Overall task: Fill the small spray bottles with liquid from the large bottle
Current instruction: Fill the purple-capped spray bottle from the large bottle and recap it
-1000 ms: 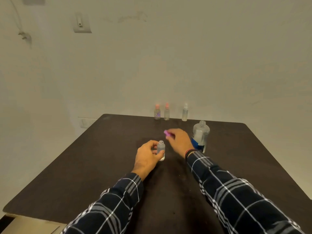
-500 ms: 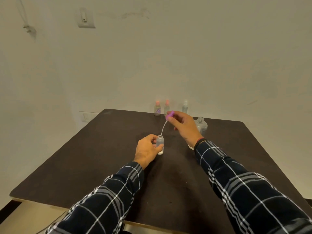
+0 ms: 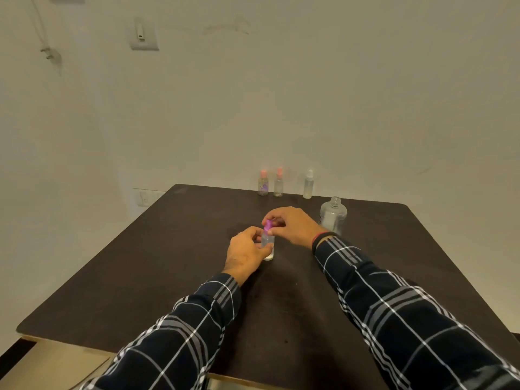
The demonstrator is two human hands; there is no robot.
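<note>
A small clear spray bottle (image 3: 268,244) stands upright mid-table on the dark table (image 3: 140,277). My left hand (image 3: 244,254) grips its body from the left. My right hand (image 3: 292,225) pinches the purple spray cap (image 3: 268,226), which sits on the bottle's neck. The large clear bottle (image 3: 333,215) stands uncapped just right of my right hand. At the table's far edge stand three more small spray bottles: two with pink caps (image 3: 263,182) (image 3: 278,182) and one with a white cap (image 3: 308,184).
The table's far edge lies close to a pale wall with a switch plate (image 3: 143,35). The table's near edge (image 3: 84,349) runs above a lighter floor at lower left.
My right hand lifted the purple cap with its dip tube above the bottle, then lowered it down onto the neck. My left hand kept hold of the bottle.
</note>
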